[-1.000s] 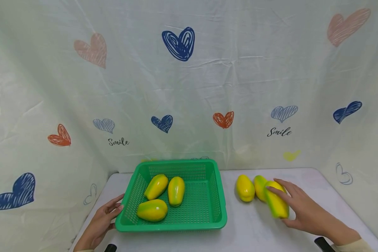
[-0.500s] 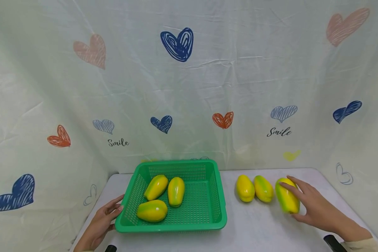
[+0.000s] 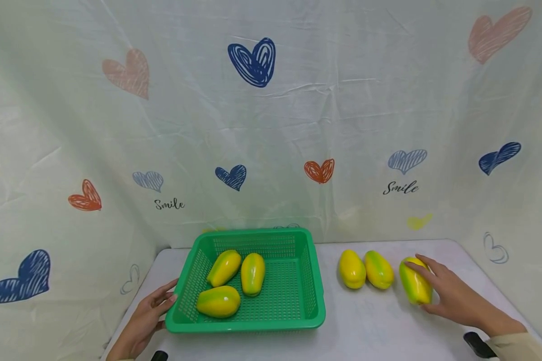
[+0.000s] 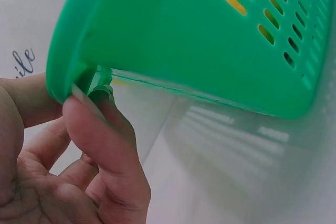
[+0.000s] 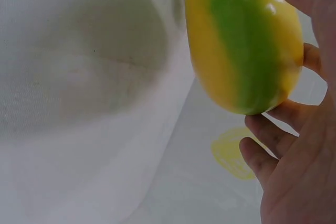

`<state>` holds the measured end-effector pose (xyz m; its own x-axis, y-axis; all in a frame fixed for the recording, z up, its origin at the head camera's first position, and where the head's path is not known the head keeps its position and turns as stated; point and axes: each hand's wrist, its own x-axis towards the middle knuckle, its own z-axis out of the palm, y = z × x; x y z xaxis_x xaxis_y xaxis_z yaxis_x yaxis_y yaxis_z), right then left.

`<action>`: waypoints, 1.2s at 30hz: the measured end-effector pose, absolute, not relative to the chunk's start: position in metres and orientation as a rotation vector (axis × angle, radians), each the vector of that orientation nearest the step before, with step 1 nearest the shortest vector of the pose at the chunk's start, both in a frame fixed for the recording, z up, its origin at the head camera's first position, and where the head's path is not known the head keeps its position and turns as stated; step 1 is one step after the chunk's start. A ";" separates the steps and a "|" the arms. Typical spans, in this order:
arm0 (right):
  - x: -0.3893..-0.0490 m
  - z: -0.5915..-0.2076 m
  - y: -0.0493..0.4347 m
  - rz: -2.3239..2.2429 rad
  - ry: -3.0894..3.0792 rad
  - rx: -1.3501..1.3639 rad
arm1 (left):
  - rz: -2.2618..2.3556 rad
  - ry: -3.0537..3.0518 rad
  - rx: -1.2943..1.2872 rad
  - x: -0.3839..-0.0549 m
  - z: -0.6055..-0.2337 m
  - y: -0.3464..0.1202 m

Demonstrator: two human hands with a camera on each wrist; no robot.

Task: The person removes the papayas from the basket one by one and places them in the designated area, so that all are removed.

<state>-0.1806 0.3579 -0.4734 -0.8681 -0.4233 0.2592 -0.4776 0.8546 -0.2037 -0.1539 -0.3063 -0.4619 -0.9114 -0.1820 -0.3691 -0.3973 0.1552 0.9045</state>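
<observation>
My right hand [image 3: 456, 296] grips a yellow-and-green papaya [image 3: 415, 281] between thumb and fingers at the right of the table. In the right wrist view, the papaya [image 5: 241, 45] is over the tabletop, its shadow falling apart from it. My left hand [image 3: 144, 318] pinches the left rim of a green plastic basket [image 3: 248, 326]; the left wrist view shows thumb and fingers at the rim of the basket [image 4: 157, 35]. Inside the basket lie three papayas: one at the back [image 3: 224, 268], one upright in view [image 3: 253, 274], one in front [image 3: 218, 302].
Two more papayas stand close together between the basket and my right hand, a left one [image 3: 352, 269] and a right one [image 3: 379, 271]. The white table [image 3: 357, 331] meets a pale curtain [image 3: 271, 125] printed with hearts at its back edge.
My right hand has carried its papaya to the right, away from the two papayas on the table. The left hand and basket have stayed in place.
</observation>
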 end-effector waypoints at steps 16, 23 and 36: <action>-0.199 -0.483 0.358 0.439 -2.987 0.619 | 1.855 2.242 -0.559 -0.153 -0.461 -0.306; -0.205 -0.486 0.359 0.498 -3.028 0.616 | 1.858 2.253 -0.559 -0.153 -0.461 -0.305; -0.218 -0.485 0.362 0.595 -3.018 0.710 | 1.881 2.223 -0.565 -0.153 -0.462 -0.307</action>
